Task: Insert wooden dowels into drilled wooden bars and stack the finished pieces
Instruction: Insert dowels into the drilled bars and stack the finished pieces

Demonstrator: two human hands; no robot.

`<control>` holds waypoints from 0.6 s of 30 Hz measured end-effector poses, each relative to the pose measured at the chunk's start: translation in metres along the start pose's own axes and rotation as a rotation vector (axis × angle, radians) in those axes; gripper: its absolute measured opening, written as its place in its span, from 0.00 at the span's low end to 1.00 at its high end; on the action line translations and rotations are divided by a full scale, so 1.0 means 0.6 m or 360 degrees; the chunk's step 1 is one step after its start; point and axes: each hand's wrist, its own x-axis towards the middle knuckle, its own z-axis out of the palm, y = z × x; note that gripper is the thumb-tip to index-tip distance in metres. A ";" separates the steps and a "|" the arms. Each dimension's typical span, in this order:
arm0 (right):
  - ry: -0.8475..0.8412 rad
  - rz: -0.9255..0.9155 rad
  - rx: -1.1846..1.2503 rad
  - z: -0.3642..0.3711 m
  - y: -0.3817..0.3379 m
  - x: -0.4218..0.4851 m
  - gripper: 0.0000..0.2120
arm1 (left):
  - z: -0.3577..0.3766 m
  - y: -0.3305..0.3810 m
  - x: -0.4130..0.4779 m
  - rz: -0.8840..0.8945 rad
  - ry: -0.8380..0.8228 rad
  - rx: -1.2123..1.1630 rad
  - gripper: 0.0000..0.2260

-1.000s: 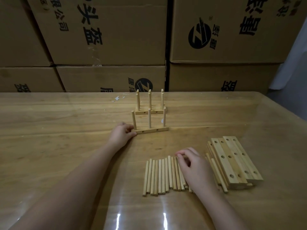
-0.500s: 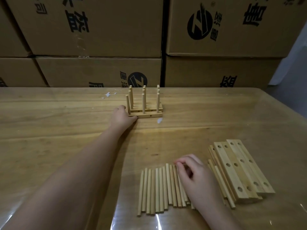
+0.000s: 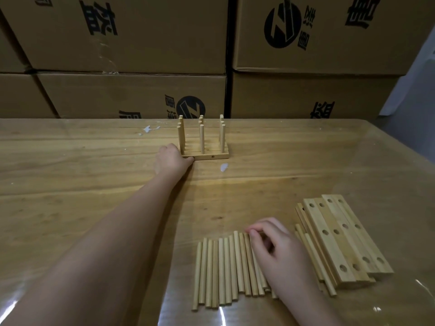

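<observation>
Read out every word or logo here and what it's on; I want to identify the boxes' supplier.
"盔": large black print, upper left brown cardboard box.
"唐": large black print, upper right brown cardboard box.
"盔", partly cut off: lower right brown cardboard box.
Small characters beside round black logos, upper right and lower left brown cardboard box: too blurred.

Pale, smooth matt wooden dowels (image 3: 226,271) lie on a glossy, film-covered wooden table (image 3: 70,184); behind the table, matt brown cardboard boxes (image 3: 131,34).

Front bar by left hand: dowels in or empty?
In. Three dowels stand upright in the front bar; left hand holds its end.
</observation>
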 end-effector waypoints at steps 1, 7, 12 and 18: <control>0.0002 -0.0004 0.0006 0.000 0.000 0.000 0.07 | 0.000 0.001 0.002 -0.0006 -0.0001 0.0004 0.25; 0.0004 -0.0013 0.0003 0.001 0.001 0.000 0.07 | 0.000 0.010 0.008 -0.0046 -0.0005 -0.0009 0.25; 0.0022 -0.0019 -0.0037 0.002 0.001 -0.001 0.07 | -0.004 0.006 -0.022 -0.0009 -0.0010 -0.0196 0.28; 0.0020 -0.0016 -0.0042 0.004 -0.001 -0.002 0.07 | -0.056 -0.017 -0.118 0.0115 -0.0166 -0.0748 0.20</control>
